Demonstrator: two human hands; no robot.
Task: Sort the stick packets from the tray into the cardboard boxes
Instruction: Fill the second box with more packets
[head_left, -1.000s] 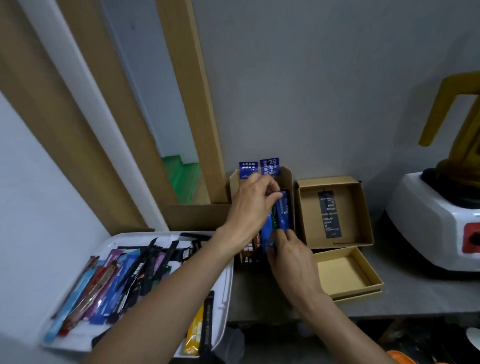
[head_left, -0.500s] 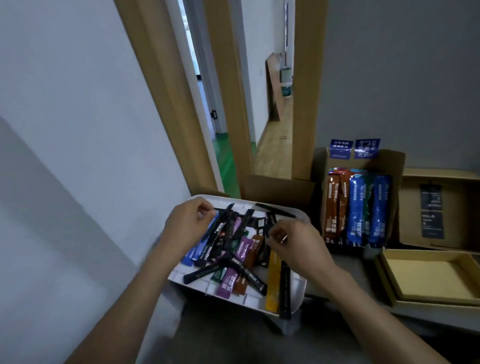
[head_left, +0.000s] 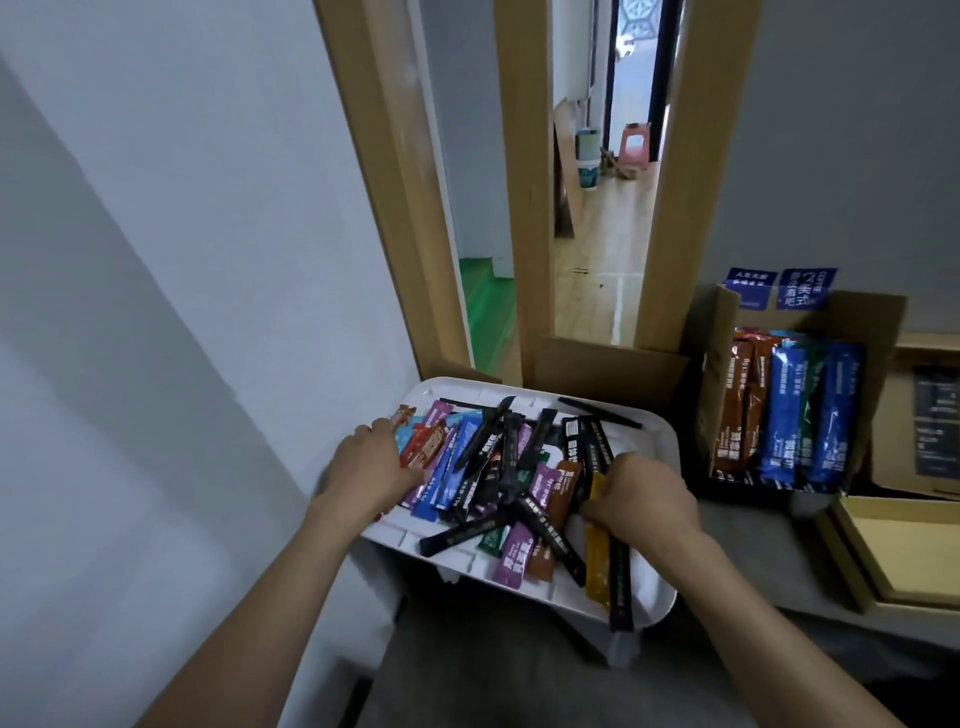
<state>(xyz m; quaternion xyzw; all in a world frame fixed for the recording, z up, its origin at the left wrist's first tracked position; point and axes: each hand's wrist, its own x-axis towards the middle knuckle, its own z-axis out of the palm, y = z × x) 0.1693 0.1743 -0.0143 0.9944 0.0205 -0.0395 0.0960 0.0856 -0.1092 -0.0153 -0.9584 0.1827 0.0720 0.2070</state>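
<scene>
A white tray (head_left: 655, 439) holds a loose pile of several stick packets (head_left: 498, 467) in black, blue, purple, red and brown. My left hand (head_left: 371, 467) lies on the pile's left side, its fingers spread over red and blue packets. At the pile's right side, my right hand (head_left: 641, 499) curls its fingers round the top end of a yellow packet (head_left: 597, 564), beside a black packet (head_left: 621, 587). To the right an open cardboard box (head_left: 727, 322) holds brown and blue packets (head_left: 789, 415) standing upright.
A second cardboard box (head_left: 893, 452) with a black label sits at the far right. A shallow cardboard box (head_left: 909, 545) lies on the grey counter in front of it. Behind the tray are a wooden frame (head_left: 524, 208) and an opening onto a hallway. A grey wall stands on the left.
Both hands left the upright box and came down onto the tray's pile. My view swung left towards the tray. The right hand has closed on the yellow packet.
</scene>
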